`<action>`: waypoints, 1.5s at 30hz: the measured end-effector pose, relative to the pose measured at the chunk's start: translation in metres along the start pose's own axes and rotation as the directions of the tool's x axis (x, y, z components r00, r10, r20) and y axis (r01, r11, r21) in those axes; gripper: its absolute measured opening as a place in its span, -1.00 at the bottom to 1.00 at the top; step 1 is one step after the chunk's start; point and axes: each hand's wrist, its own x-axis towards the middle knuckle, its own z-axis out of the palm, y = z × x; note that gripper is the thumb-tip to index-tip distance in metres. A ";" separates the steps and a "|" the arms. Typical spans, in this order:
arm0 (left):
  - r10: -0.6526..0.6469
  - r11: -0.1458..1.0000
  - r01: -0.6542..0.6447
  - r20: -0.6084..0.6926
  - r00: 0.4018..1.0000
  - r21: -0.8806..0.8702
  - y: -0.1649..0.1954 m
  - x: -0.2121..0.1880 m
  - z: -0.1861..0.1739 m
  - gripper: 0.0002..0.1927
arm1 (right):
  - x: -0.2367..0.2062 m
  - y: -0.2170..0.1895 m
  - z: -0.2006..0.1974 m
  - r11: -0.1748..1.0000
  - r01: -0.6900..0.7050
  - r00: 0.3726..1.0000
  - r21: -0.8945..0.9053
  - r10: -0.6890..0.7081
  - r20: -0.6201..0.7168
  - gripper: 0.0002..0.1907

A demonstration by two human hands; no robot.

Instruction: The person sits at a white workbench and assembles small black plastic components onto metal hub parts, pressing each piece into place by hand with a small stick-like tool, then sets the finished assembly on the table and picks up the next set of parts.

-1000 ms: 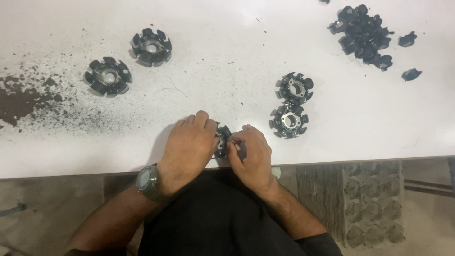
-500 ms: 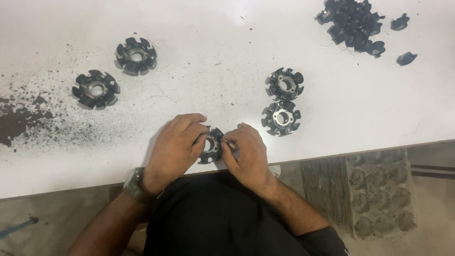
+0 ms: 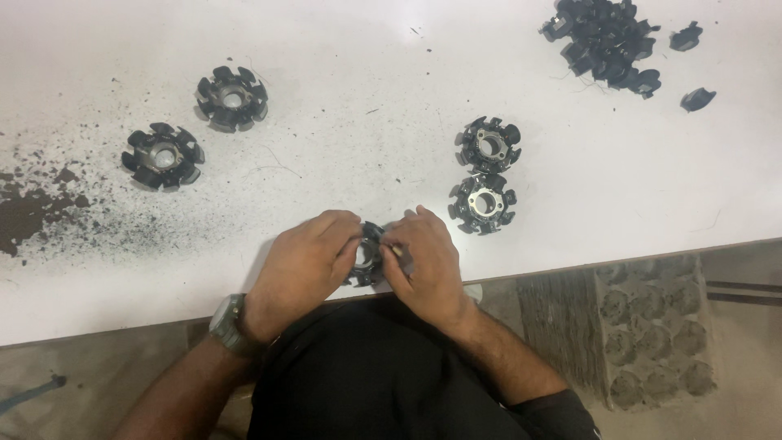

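Both hands meet at the near edge of the white tabletop [image 3: 391,98], clasped around one dark, round, toothed metal ring with a pale hollow centre [image 3: 366,254]. The left hand [image 3: 305,265], with a wristwatch [image 3: 230,324] on its wrist, curls over the ring's left side, fingers gripping its rim. The right hand [image 3: 428,265] closes on the ring's right side, thumb and fingers pinched at its edge; whether it holds a small piece there too, I cannot tell.

Just right of the hands lie two more toothed rings [image 3: 485,175], one close behind the other. Two others [image 3: 195,126] rest well apart on the left, near a spread of dark powder [image 3: 41,212]. A heap of small black parts [image 3: 607,41] sits at the far right corner, with a couple of loose ones beside it.
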 end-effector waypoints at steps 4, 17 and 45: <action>-0.152 0.984 0.153 0.021 0.988 -0.092 -0.001 -0.003 0.003 -0.81 | -0.008 -0.001 0.002 0.999 0.034 0.999 0.041 -0.034 0.005 -0.75; -0.153 0.985 0.153 0.011 0.988 -0.082 -0.005 -0.011 0.008 -0.87 | -0.012 0.004 0.010 0.996 0.078 0.996 -0.053 -0.076 0.040 -0.71; -0.180 0.923 0.137 0.088 0.980 0.361 -0.114 0.084 -0.104 0.01 | -0.002 0.024 -0.023 0.991 0.123 0.978 -0.054 -0.131 -0.160 -0.79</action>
